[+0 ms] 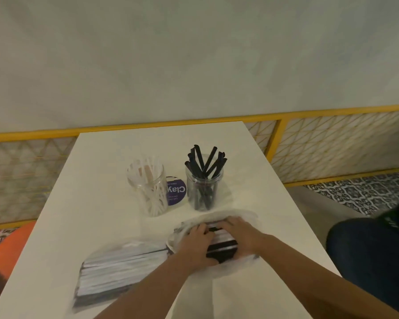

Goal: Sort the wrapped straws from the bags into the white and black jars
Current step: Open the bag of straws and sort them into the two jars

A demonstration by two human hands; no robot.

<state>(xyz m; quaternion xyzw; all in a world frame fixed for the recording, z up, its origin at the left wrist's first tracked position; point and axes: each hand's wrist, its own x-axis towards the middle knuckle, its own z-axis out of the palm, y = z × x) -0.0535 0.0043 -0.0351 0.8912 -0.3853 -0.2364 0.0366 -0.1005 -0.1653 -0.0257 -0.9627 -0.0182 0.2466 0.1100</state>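
Observation:
Two clear jars stand mid-table: the left jar (149,187) holds white wrapped straws, the right jar (204,188) holds black straws that stick out above its rim. Nearer me lies a clear bag of black wrapped straws (221,244). My left hand (197,244) grips the bag's left side. My right hand (238,233) rests on top of the straws inside the bag, fingers curled over them. A second clear bag of white wrapped straws (115,271) lies flat to the left, untouched.
A round purple sticker (176,191) lies on the white table (90,203) between the jars. A yellow-framed lattice railing (332,143) runs behind the table. A dark-clothed person's leg (366,249) is at the right; an orange seat (14,236) is at the left.

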